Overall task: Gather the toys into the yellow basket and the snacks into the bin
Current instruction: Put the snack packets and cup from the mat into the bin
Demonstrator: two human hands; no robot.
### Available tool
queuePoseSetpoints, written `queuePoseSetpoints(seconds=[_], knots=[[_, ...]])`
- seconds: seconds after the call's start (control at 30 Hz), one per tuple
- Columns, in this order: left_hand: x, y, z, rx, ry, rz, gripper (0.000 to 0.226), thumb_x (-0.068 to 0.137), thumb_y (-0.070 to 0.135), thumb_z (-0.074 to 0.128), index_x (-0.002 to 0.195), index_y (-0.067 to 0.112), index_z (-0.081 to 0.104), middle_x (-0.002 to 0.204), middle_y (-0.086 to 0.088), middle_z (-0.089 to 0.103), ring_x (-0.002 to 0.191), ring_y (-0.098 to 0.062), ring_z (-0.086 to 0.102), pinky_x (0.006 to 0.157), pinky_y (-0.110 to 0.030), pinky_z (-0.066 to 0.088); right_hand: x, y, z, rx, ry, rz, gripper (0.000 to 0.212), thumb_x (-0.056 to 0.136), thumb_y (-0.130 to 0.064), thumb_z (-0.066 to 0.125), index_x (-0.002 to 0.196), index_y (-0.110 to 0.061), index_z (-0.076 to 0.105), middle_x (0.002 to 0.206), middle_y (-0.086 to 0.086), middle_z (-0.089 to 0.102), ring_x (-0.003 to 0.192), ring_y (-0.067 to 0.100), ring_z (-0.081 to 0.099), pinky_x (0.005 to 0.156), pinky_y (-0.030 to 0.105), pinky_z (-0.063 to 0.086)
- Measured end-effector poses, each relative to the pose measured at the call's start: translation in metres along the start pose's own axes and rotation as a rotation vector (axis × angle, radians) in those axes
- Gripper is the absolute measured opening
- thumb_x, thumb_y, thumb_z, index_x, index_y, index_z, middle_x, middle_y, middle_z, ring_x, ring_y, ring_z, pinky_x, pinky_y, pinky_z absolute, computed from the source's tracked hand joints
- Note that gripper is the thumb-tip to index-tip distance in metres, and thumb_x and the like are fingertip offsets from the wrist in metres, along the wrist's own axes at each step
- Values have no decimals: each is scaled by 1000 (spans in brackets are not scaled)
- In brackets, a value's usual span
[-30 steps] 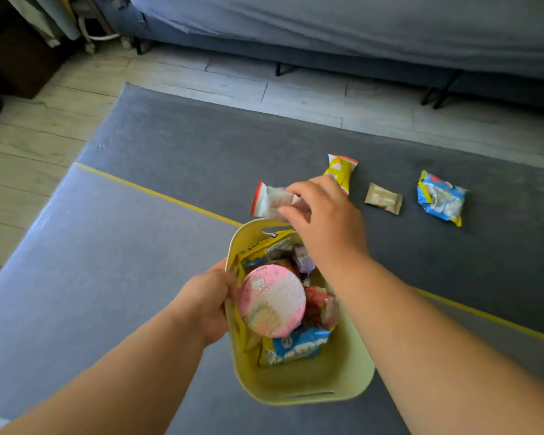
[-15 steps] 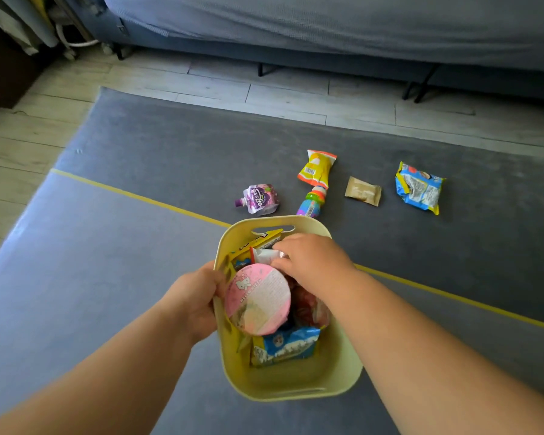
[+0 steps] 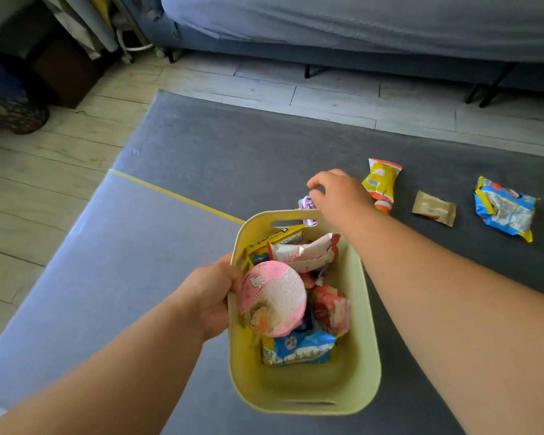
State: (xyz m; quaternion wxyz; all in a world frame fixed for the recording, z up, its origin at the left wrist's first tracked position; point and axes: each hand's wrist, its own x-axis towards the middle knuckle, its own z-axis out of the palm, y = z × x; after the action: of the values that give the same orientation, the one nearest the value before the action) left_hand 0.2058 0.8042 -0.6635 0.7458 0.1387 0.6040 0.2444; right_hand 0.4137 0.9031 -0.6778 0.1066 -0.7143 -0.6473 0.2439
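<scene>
My left hand (image 3: 208, 296) grips the left rim of the yellow basket (image 3: 369, 340), which is held above the grey mat. Inside lie a pink round cup (image 3: 272, 298), a white-and-red wrapper (image 3: 305, 251), a blue packet (image 3: 296, 348) and several other snacks. My right hand (image 3: 339, 196) reaches past the basket's far rim, fingers apart, just over a purple pouch (image 3: 307, 204) that it partly hides. On the mat to the right lie a yellow packet (image 3: 382, 178), a small colourful bottle (image 3: 383, 207), a brown packet (image 3: 434, 208) and a blue wrapper (image 3: 503, 208).
The grey mat (image 3: 233, 152) has a yellow stripe (image 3: 170, 194) and lies on a pale wooden floor (image 3: 327, 95). A grey bed (image 3: 358, 26) on black legs stands along the back. Dark objects (image 3: 16, 114) sit at the far left.
My right hand has let go of the white-and-red wrapper in the basket and moved forward to the purple pouch. The view has shifted a little to the left.
</scene>
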Motion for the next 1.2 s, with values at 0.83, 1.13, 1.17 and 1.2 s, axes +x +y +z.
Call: queuePoseSetpoints(seconds=[0.83,1.13,1.17,1.2], knots=[[3,-5,-2,0,-16,-2,54,88,-14,25,112,6,69,104,-26,72,90,-39,70,74,-50,61,10,12,1,135,128,97,75,78,-29,66,144,-29,31,134,12,39,116,32,48,89,34,42],[3,-9,50,37,56,-17,47,84,-16,25,99,1,66,93,-23,69,82,-38,68,60,-50,61,-111,33,-52,213,-42,-151,68,73,-24,55,139,-34,40,128,-2,47,119,17,47,100,32,40],[1,-11,56,43,69,-17,46,84,-16,23,96,2,64,90,-21,67,80,-37,66,60,-51,60,-122,39,-49,171,-97,-138,69,74,-24,56,140,-33,38,133,-2,47,123,19,46,101,33,40],[-1,-12,62,51,73,-14,46,85,-15,22,98,2,63,89,-20,66,80,-37,65,63,-51,58,-131,45,-48,122,-136,-122,70,76,-23,57,142,-32,34,138,-1,45,126,20,44,102,33,39]])
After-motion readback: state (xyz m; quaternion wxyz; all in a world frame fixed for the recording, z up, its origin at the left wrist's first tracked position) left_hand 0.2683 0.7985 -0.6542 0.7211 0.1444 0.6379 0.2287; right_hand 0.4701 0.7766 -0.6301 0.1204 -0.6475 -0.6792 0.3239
